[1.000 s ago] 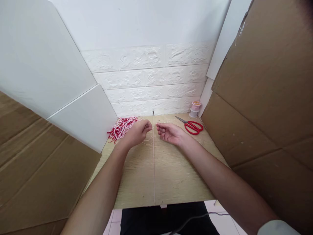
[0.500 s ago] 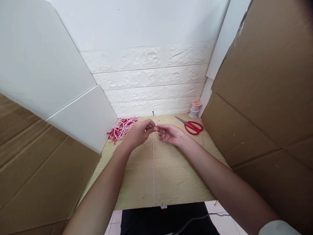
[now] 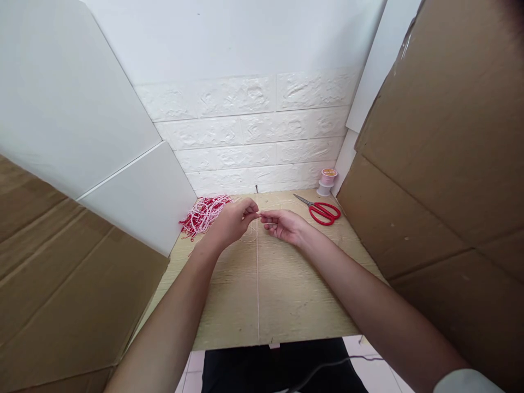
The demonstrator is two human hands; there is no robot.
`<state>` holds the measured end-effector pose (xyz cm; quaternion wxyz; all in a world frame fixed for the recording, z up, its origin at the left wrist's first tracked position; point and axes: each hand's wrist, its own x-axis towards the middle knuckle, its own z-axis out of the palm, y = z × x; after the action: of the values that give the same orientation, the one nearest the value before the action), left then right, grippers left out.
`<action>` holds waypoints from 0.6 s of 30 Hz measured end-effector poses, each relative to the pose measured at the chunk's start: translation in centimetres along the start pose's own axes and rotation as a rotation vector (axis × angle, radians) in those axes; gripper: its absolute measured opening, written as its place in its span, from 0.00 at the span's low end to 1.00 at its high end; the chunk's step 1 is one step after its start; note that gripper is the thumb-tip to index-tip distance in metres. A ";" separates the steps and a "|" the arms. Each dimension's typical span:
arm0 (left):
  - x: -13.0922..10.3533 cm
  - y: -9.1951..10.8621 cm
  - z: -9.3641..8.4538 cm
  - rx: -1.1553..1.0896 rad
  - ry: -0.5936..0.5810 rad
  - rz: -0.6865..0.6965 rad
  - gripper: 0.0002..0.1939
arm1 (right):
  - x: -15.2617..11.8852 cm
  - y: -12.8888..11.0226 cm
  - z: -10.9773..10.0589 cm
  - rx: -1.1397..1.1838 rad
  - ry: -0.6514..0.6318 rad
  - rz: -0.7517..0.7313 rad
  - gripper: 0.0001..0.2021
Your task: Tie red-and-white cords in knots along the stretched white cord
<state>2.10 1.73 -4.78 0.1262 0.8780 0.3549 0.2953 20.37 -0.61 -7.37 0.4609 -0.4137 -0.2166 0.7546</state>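
The left hand (image 3: 234, 219) and right hand (image 3: 285, 225) met at the middle, thumbs and forefingers narrowed to a pinch on fine pale thread (image 3: 248, 242); its exact path between the tips was too small to make out. Loose loops of it curved beside the left hand. Beneath the fingertips, a straight, thin, pale cord (image 3: 258, 289) ran from near a dark metal nail (image 3: 256, 189) at the far edge toward the near edge of the grained wooden board (image 3: 303, 300). Far left lay a tangled red-and-pink cord heap (image 3: 207, 214); far right, steel-bladed scissors (image 3: 322, 212) with looped red handles, and stacked cylindrical spools (image 3: 326, 182). Embossed white brick panelling (image 3: 257, 131) stood behind.
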 end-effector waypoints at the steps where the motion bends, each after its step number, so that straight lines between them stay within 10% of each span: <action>1: 0.0 0.0 0.0 0.003 -0.001 0.002 0.03 | 0.0 0.1 0.0 -0.007 0.000 -0.010 0.02; 18: 0.1 0.0 0.1 -0.056 -0.074 -0.060 0.09 | -0.9 0.2 0.6 -0.218 -0.028 -0.123 0.07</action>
<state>2.22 1.76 -4.80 0.1727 0.8733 0.3679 0.2687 19.95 -1.49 -6.76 0.4556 -0.4369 -0.3288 0.7024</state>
